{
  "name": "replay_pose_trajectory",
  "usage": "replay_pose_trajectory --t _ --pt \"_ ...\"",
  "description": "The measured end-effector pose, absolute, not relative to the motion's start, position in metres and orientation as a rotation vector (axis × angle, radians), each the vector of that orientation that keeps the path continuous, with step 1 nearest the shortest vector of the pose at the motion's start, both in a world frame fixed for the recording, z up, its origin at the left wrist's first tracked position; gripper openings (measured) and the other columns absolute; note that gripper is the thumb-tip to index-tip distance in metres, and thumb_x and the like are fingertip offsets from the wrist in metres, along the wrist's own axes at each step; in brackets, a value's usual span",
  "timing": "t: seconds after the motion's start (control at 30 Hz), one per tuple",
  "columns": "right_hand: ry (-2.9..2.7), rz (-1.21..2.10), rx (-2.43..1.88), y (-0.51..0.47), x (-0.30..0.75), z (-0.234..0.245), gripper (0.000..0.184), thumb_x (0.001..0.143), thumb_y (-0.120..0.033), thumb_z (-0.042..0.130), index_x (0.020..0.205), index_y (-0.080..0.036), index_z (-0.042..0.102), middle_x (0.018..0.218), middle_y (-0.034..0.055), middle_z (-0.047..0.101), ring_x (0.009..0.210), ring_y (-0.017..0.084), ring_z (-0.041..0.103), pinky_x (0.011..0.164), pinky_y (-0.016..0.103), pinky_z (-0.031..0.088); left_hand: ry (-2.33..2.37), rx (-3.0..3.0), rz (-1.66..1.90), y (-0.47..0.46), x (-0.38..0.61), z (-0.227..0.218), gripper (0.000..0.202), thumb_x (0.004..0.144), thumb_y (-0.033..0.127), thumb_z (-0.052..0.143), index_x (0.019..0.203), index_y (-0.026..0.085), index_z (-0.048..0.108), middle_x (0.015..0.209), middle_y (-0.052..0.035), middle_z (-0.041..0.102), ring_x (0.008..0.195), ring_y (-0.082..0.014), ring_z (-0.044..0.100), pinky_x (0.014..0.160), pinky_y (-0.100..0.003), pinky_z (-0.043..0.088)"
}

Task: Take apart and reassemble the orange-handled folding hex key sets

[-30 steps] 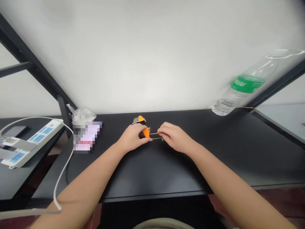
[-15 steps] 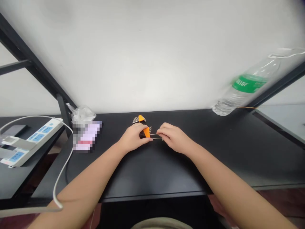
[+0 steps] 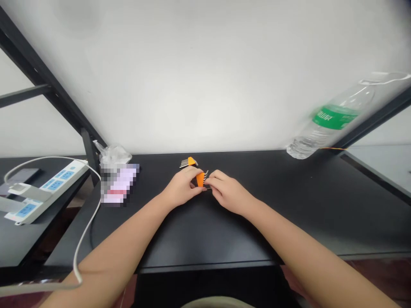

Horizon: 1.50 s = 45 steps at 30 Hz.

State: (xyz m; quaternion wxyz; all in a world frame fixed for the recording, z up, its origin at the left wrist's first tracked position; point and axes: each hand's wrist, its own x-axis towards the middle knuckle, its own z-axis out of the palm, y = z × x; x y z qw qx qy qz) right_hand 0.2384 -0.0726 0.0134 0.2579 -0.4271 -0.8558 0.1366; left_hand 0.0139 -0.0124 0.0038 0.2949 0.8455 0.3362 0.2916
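My left hand (image 3: 182, 187) is closed around an orange hex key holder (image 3: 200, 179), thumb below and fingers above. Bent ends of several metal hex keys (image 3: 206, 174) stick out of the holder's right side. My right hand (image 3: 227, 191) pinches a hex key at that side, its fingertips close against the holder; most of this key is hidden by the fingers and the holder. Just behind my left hand, a second orange hex key set (image 3: 192, 161) lies on the black table (image 3: 208, 239), its long shafts pointing left.
A large clear bottle with a green label (image 3: 334, 117) leans at the back right. At the left are a crumpled plastic bag (image 3: 114, 155), a blurred-out pinkish item (image 3: 120, 184) and a white power strip (image 3: 48, 190). A white cable (image 3: 86, 231) hangs across my left forearm.
My right hand has moved left toward the holder, and the long hex key shafts between the hands have mostly slid out of sight. My left hand keeps its hold.
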Motion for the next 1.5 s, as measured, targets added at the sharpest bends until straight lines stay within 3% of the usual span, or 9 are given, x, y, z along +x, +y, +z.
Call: replay_pose_trajectory --t 0.2,0.73,0.93,1.1,1.3,1.5 --pt "-2.256 0.447 -1.123 -0.072 0.23 0.012 0.028 0.092 -0.006 0.05 0.111 -0.024 0.059 0.116 0.0083 0.06 0.093 0.02 0.062 0.081 0.034 0.054 0.847 2.296 0.794 -0.013 0.016 0.006 0.038 0.084 0.031 0.078 0.119 0.023 0.065 0.112 -0.0053 0.068 0.101 -0.0202 0.067 0.086 -0.033 0.06" --pt "-2.23 0.602 -1.088 -0.067 0.233 0.013 0.032 0.075 0.003 0.049 0.095 -0.021 0.056 0.098 0.0033 0.061 0.085 0.018 0.057 0.076 0.031 0.047 0.868 2.434 0.785 -0.004 0.012 -0.002 0.037 0.087 0.032 0.074 0.121 0.022 0.063 0.114 -0.0064 0.07 0.102 -0.0218 0.067 0.09 -0.035 0.055" --pt "-2.155 0.583 -1.185 -0.062 0.241 0.013 0.018 0.086 -0.006 0.055 0.095 -0.021 0.063 0.094 0.0021 0.066 0.078 0.016 0.059 0.072 0.03 0.046 0.882 2.459 0.777 -0.005 0.011 0.001 0.043 0.086 0.041 0.078 0.121 0.022 0.063 0.113 -0.0056 0.07 0.101 -0.0217 0.067 0.089 -0.035 0.054" --pt "-2.225 0.544 -1.069 -0.062 0.24 0.012 0.021 0.093 -0.008 0.054 0.096 -0.021 0.069 0.098 0.0032 0.071 0.086 0.016 0.064 0.08 0.03 0.049 0.891 2.399 0.809 -0.006 0.012 -0.002 0.044 0.086 0.043 0.077 0.122 0.022 0.065 0.114 -0.0061 0.07 0.098 -0.0207 0.068 0.088 -0.034 0.055" --pt "-2.188 0.293 -1.195 -0.061 0.242 0.006 0.014 0.097 -0.017 0.057 0.101 -0.021 0.07 0.101 0.0056 0.072 0.085 0.018 0.065 0.077 0.031 0.049 0.889 2.38 0.805 -0.007 0.012 -0.004 0.048 0.083 0.047 0.08 0.121 0.022 0.065 0.11 -0.0054 0.071 0.092 -0.0197 0.068 0.085 -0.033 0.056" --pt "-2.248 0.279 -1.2 -0.059 0.241 -0.001 0.019 0.102 -0.02 0.053 0.102 -0.022 0.072 0.101 0.0058 0.074 0.088 0.019 0.067 0.08 0.03 0.048 0.884 2.396 0.793 -0.008 0.014 -0.001 0.045 0.084 0.046 0.079 0.119 0.022 0.066 0.113 -0.0061 0.071 0.099 -0.0218 0.068 0.089 -0.034 0.055"
